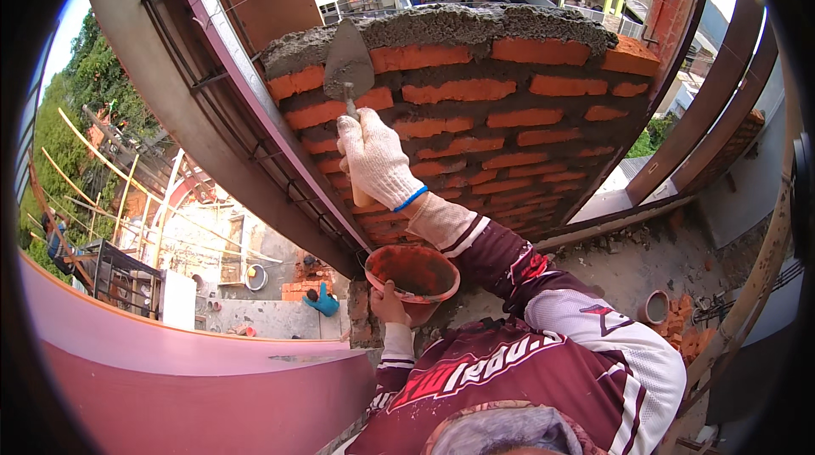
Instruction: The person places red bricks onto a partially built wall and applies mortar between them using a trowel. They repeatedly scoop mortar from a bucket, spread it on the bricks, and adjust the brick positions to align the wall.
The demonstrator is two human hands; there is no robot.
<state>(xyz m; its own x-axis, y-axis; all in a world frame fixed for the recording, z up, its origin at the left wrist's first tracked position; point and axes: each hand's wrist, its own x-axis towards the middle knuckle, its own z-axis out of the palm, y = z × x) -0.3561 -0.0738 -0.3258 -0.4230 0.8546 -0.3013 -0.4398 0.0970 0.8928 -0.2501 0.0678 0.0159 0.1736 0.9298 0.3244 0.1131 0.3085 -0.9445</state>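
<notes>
My right hand (375,158), in a white knitted glove with a blue cuff, is closed round the handle of a pointed trowel (348,64). The trowel's mortar-smeared blade points up, in front of the upper left of a brick wall (458,92). Thick wet-looking grey mortar (475,26) lies along the wall's top. Lower down, my bare left hand (390,306) grips the near side of a reddish bucket (422,311). Dark residue coats the bucket's inside; how much mortar it holds, I cannot tell.
Steel bars and a pinkish metal post (242,86) rise at the wall's left, a red post (679,5) at its right. Far below on the left, a person in blue (323,300) bends near stacked bricks (301,289). Loose bricks (683,332) and a small bucket (655,308) stand at right.
</notes>
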